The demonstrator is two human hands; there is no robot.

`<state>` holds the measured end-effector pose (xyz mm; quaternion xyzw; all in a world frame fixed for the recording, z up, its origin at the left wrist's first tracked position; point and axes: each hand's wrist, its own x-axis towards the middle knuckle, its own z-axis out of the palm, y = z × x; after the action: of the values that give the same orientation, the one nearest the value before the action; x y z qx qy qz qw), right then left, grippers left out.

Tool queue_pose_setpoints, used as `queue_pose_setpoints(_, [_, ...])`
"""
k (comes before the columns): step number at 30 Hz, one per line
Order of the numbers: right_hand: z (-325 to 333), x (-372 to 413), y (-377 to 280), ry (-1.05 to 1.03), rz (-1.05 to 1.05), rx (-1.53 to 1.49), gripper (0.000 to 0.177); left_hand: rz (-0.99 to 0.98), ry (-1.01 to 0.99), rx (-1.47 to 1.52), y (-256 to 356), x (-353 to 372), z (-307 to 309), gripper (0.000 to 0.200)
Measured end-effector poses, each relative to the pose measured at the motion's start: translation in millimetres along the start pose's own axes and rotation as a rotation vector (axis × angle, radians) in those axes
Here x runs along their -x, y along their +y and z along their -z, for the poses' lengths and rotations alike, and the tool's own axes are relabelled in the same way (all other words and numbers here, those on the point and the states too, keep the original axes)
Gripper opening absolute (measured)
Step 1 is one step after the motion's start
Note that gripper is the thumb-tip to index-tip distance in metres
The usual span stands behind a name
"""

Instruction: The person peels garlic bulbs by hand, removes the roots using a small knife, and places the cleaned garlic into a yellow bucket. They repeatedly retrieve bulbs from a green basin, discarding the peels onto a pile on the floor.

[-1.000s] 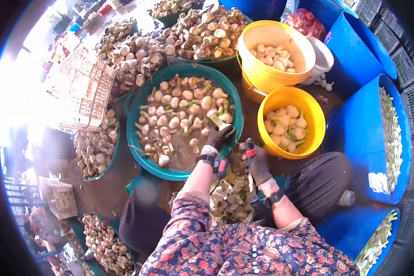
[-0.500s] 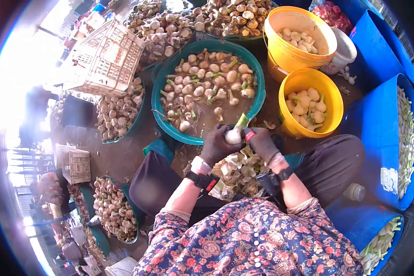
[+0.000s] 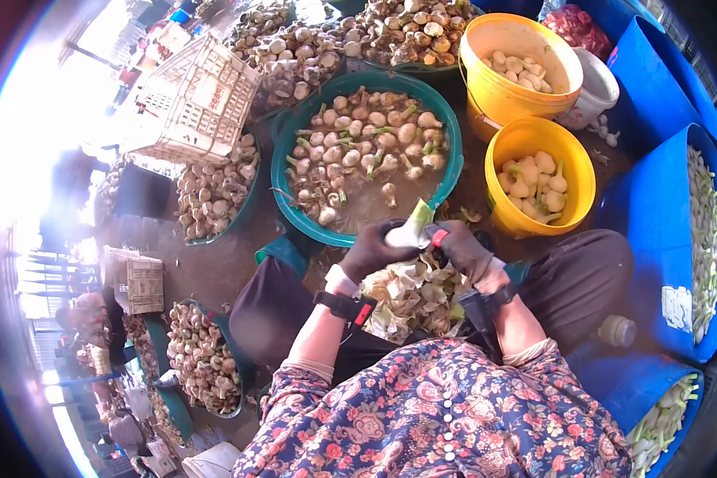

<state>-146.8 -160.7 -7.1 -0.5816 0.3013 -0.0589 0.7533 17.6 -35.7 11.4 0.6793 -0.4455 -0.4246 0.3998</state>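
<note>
My left hand point(image 3: 376, 253), in a dark glove, is closed around a white garlic bulb point(image 3: 407, 234) above my lap. The bulb is tilted, its green stem point(image 3: 421, 213) pointing up and to the right. Close against the bulb's right side is my right hand point(image 3: 464, 253), also gloved, its fingers curled on a small red object point(image 3: 439, 237). Most of that object is hidden, so its kind cannot be made out. Below both hands lies a pile of pale garlic peelings point(image 3: 414, 299). Just beyond them stands a green tub point(image 3: 276, 179) of muddy water with many unpeeled garlic bulbs point(image 3: 350, 158).
A yellow bucket point(image 3: 585, 191) with peeled garlic stands at the right, another yellow bucket point(image 3: 474, 80) behind it. Blue containers point(image 3: 641, 239) of garlic line the right side. At the left are a white crate point(image 3: 207, 99) and a heap of bulbs point(image 3: 201, 358).
The garlic bulb has turned in my left hand, showing more white surface and a wider stem. Both hands have shifted slightly. The whole view has moved a little.
</note>
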Motion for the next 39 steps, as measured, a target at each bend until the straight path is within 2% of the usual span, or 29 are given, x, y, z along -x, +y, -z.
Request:
queue_pose_setpoints(1, [5.3,3.6,-1.8,-0.071,-0.055,-0.16,0.036,0.089,-0.027,0.274,-7.4,0.3,7.0,0.058])
queue_pose_setpoints(3, [0.4,-5.7,7.1,-0.025,0.175,-0.089,0.042,0.178,-0.007,0.44,1.1,2.7,5.4,0.059])
queue_pose_setpoints(5, [-11.8,-4.8,4.6,0.139,-0.203,-0.48,0.049,0.1,0.144,0.573,-11.3,2.9,-21.0,0.065])
queue_pose_setpoints(6, [-12.5,-2.1,-2.7,0.117,-0.289,-0.535,0.058,0.057,0.216,0.635,-8.6,2.4,-29.1,0.067])
queue_pose_setpoints(7, [-13.8,-1.4,-1.8,0.099,0.023,-0.404,0.058,0.091,0.1,0.562,-7.3,5.6,-32.2,0.07])
queue_pose_setpoints(8, [-16.3,3.0,1.7,0.08,0.324,-0.265,0.058,0.101,0.11,0.424,-8.9,5.2,-32.6,0.071])
queue_pose_setpoints(9, [-15.4,-2.4,7.2,0.081,0.26,-0.251,0.056,0.113,0.123,0.286,-10.8,5.9,-32.3,0.072])
queue_pose_setpoints(11, [-15.9,-10.2,9.9,0.079,0.132,-0.223,0.052,-0.115,0.429,-0.054,-6.2,6.5,-34.5,0.064])
queue_pose_setpoints(12, [-12.3,-10.3,7.3,0.117,-0.053,-0.174,0.05,-0.229,0.579,-0.228,-3.3,6.7,-34.8,0.061])
queue_pose_setpoints(13, [-11.9,-9.8,6.1,0.152,-0.242,-0.124,0.048,-0.127,0.417,-0.208,-8.1,8.1,-32.6,0.057])
queue_pose_setpoints(15, [-21.0,-17.8,13.4,0.176,-0.057,0.105,0.038,0.07,0.093,-0.166,-14.4,8.0,-24.4,0.049])
queue_pose_setpoints(16, [-19.8,-15.9,17.7,0.121,0.023,-0.012,0.035,0.2,0.122,-0.096,-16.7,9.0,-26.9,0.038])
queue_pose_setpoints(17, [-17.5,-15.3,21.3,0.069,0.102,-0.13,0.033,0.251,0.159,0.111,-19.7,7.8,-26.8,0.037])
queue_pose_setpoints(20, [-7.6,-6.9,16.8,-0.126,0.137,-0.49,0.028,0.402,0.273,0.793,-40.7,7.1,-28.2,0.034])
queue_pose_setpoints(21, [-6.9,-3.1,9.6,-0.193,0.157,-0.627,0.029,0.171,0.259,0.451,-54.1,12.7,-28.7,0.032])
queue_pose_setpoints(22, [-6.7,-3.7,8.4,-0.21,0.181,-0.573,0.031,-0.039,0.321,0.101,-67.6,18.3,-29.2,0.031])
queue_pose_setpoints(23, [-9.2,-1.1,2.2,-0.195,0.257,-0.322,0.031,-0.162,0.406,-0.065,-63.0,17.8,-30.3,0.032])
queue_pose_setpoints(25, [-18.4,5.4,-10.2,-0.156,0.405,0.18,0.032,-0.063,0.493,0.08,-53.3,19.9,-33.6,0.031])
queue_pose_setpoints(26, [-24.9,-2.7,11.3,0.046,0.697,0.492,0.032,-0.007,0.49,0.122,-40.9,23.9,-32.0,0.031])
queue_pose_setpoints(28, [-31.2,-2.8,17.9,0.168,0.707,0.727,0.03,0.104,0.441,0.175,-19.3,29.7,-24.5,0.031])
queue_pose_setpoints(29, [-33.0,-4.4,20.7,0.234,0.711,0.847,0.029,0.132,0.389,0.511,-25.3,25.5,-22.2,0.029])
queue_pose_setpoints(30, [-37.7,-11.1,28.7,0.259,0.605,0.368,0.027,0.174,0.365,0.89,-31.1,21.3,-19.9,0.028])
queue_pose_setpoints(31, [-31.1,-13.3,32.5,0.246,0.442,0.071,0.025,0.239,0.365,1.219,-36.6,17.3,-17.7,0.027])
queue_pose_setpoints(32, [-20.2,-16.0,28.9,0.227,0.276,-0.223,0.026,0.055,0.39,0.807,-27.3,23.8,-16.6,0.027])
queue_pose_setpoints(33, [-10.2,-17.7,27.7,0.203,0.099,-0.516,0.028,-0.084,0.335,0.339,-38.8,31.0,-12.7,0.025])
queue_pose_setpoints(34, [-1.7,-20.7,28.2,0.24,-0.092,-0.511,0.033,-0.23,0.362,-0.117,-49.8,38.3,-8.7,0.024])
queue_pose_setpoints(35, [0.1,-24.0,27.7,0.315,-0.149,-0.551,0.034,-0.197,0.274,-0.099,-24.6,45.3,-5.2,0.018])
queue_pose_setpoints(37, [2.7,-26.3,29.8,0.472,-0.27,-0.632,0.037,-0.137,0.234,0.16,-24.6,60.7,-5.8,0.016])
queue_pose_setpoints(39, [6.1,-32.6,38.2,0.306,-0.231,-0.959,0.039,-0.087,0.229,0.633,3.7,84.4,-3.0,0.019])
